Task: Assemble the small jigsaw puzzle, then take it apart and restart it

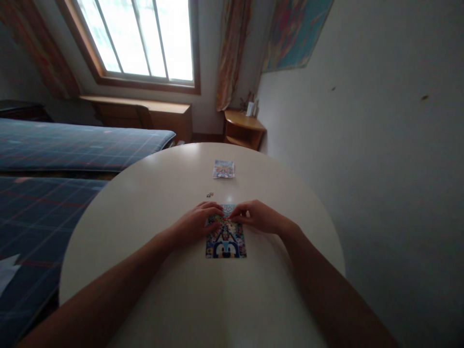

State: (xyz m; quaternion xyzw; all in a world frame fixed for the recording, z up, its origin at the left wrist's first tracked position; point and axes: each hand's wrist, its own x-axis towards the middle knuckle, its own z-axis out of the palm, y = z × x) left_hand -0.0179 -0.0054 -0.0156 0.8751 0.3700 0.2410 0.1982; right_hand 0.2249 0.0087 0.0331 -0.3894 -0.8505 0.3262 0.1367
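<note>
A jigsaw puzzle (226,249) with a blue cartoon dog's face lies flat on the round white table. My left hand (197,222) rests at its upper left, fingers stretched out over the picture and no object visible in them. From the right, my right hand (259,216) reaches over the puzzle's upper part. Its thumb and fingertips come together in a pinch on the surface, and whatever is between them is too small to make out. Just beyond my left hand sit a few small loose puzzle pieces (210,195).
A small printed sheet or packet (224,169) with a similar dog picture lies farther back on the round table (145,193). Plaid-covered beds (72,145) stand to the left, a white wall (391,169) rises at the right. Behind are a corner shelf (244,121) and a desk (170,106).
</note>
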